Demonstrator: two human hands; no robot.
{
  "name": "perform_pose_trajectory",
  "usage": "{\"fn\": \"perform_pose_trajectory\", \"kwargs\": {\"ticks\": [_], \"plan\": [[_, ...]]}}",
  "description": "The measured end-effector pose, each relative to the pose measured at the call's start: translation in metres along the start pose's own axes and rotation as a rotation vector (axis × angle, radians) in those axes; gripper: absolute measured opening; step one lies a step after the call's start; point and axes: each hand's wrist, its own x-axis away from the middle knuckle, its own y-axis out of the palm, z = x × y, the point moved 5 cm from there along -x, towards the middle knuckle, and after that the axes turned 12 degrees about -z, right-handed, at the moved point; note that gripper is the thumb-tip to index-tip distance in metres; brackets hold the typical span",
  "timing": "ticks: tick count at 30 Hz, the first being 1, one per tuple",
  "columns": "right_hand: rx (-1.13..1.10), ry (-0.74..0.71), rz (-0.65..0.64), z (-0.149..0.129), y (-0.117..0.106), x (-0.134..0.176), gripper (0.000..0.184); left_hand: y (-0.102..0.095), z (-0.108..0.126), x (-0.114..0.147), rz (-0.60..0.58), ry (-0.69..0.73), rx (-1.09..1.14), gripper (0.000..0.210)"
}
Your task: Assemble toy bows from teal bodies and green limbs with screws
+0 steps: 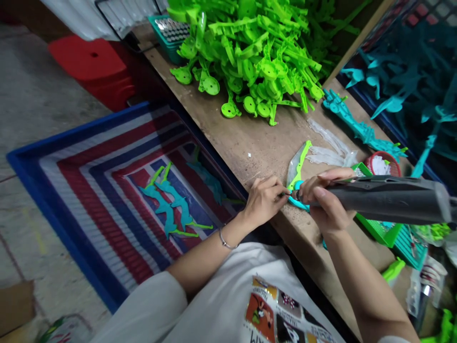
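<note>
My right hand (330,200) is wrapped around a dark, pen-style power screwdriver (385,197), which lies almost level and points left. Its bit reaches the fingertips of my left hand (264,197). That hand is closed in a pinch at the bit's tip; whatever sits between its fingers is too small to make out. Just beyond the fingertips, at the table's edge, lies a teal and lime-green plastic piece (299,202) with a curved clear-and-green blade-like part (298,162). The screwdriver and my fingers partly hide it.
Lime-green plastic parts (250,57) are heaped at the back of the table (228,128). Teal parts (396,85) fill a bin at right. A red basket (383,164) and a green tray (378,228) stand nearby. Left and lower, a blue-rimmed striped crate (82,124) holds several teal-green pieces (174,200).
</note>
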Motion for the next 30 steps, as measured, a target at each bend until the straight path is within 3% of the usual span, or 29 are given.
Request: {"fn": "perform_pose_trajectory", "kwargs": {"ticks": [5, 18, 21, 24, 30], "plan": [[-0.005, 0.010, -0.039, 0.007, 0.000, 0.005, 0.022, 0.000, 0.007, -0.004, -0.011, -0.008, -0.073, 0.006], [0.021, 0.017, 0.003, 0.011, -0.010, 0.006, 0.023, -0.003, 0.008, -0.003, -0.057, 0.038, -0.085, 0.013], [0.034, 0.030, 0.011, 0.016, -0.014, 0.008, 0.024, -0.008, 0.000, 0.001, -0.014, -0.041, -0.027, 0.041], [0.030, 0.041, 0.016, 0.025, -0.017, 0.009, 0.024, -0.008, -0.018, 0.006, 0.036, -0.240, 0.100, 0.052], [0.115, 0.070, -0.010, 0.043, -0.021, 0.012, 0.024, 0.030, -0.042, -0.001, -0.145, -0.489, 0.817, 0.038]]}}
